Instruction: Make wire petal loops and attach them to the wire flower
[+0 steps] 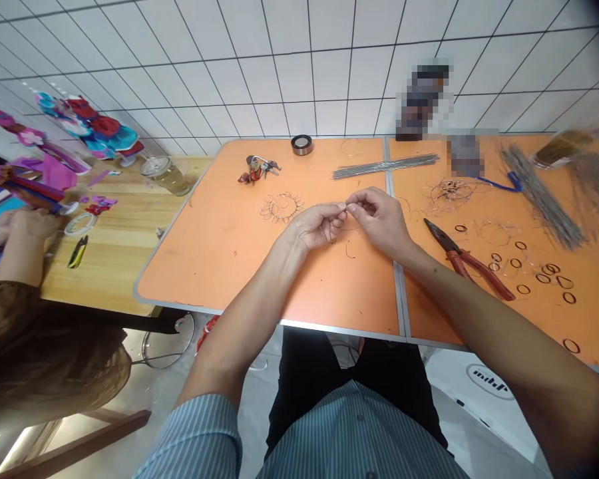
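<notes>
Over the middle of the orange table (239, 266), my left hand (322, 225) and my right hand (377, 216) meet at their fingertips. Each pinches thumb against forefinger on what looks like a thin wire, too fine to make out clearly. A faint wire curve shows just below the fingers. To the left of my left hand lies a wire ring with small loops (282, 207). A short bent wire piece (349, 250) rests below my hands. Pliers with red handles (466, 256) lie right of my right hand, their jaws pointing up and left.
A bundle of straight wires (385, 166) and a tape roll (301, 145) lie at the back, with keys (259, 168) further left. Small dark rings (543, 278), tangled wire (452, 191) and another wire bundle (544, 196) occupy the right. A co-worker's hands (20, 226) work at the wooden table (124, 266).
</notes>
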`<state>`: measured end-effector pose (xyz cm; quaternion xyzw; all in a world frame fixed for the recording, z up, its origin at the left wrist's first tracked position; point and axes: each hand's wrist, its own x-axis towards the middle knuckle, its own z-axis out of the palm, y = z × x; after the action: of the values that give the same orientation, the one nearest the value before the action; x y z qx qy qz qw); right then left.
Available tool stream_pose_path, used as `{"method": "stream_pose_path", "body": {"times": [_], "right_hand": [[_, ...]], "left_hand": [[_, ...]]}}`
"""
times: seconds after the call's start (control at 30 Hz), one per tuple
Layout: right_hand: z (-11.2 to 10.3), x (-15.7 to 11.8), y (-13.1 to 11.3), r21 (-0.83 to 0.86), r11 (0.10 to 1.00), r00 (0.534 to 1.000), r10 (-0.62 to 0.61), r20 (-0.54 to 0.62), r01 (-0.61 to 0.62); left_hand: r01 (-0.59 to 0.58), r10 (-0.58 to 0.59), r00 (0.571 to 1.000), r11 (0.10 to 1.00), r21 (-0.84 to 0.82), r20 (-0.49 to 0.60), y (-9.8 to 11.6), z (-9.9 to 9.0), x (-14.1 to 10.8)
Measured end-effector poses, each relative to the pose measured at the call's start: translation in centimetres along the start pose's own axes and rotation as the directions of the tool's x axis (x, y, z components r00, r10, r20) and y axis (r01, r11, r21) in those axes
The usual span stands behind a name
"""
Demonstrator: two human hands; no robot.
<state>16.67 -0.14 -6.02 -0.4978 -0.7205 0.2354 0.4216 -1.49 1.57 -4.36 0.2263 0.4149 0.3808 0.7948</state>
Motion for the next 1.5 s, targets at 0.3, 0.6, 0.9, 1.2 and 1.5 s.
{"method": "stream_pose_path", "body": {"times": [0.3, 0.6, 0.9, 1.2, 1.5], "right_hand": [[-2.4, 0.9, 1.8, -0.643, 0.735, 0.955, 0.296, 0.020, -0.214], [-1.8, 1.2, 3.3, -0.704, 0.670, 0.915, 0.397, 0.071, -0.236], [-2.7, 1.7, 3.2, -0.680, 0.669, 0.883, 0.465, 0.066, -0.301], [-2.6, 2.1, 4.3, -0.666, 0.678, 0.895, 0.445, 0.036, -0.311], [-4.0, 2.3, 4.0, -0.714, 0.613, 0.862, 0.506, 0.026, -0.338]], "left_hand": [[-0.316, 0.381, 0.914, 0.886, 0.340, -0.143, 0.3, -0.8, 0.5], [-0.357, 0.455, 0.881, 0.820, 0.448, -0.130, 0.3, -1.1, 0.4], [-0.365, 0.470, 0.871, 0.813, 0.453, -0.143, 0.6, -1.7, 0.9], [-0.378, 0.517, 0.848, 0.742, 0.554, -0.114, 0.3, -2.0, 1.6], [-0.435, 0.554, 0.828, 0.536, 0.724, 0.087, -1.0, -2.8, 3.1]]}}
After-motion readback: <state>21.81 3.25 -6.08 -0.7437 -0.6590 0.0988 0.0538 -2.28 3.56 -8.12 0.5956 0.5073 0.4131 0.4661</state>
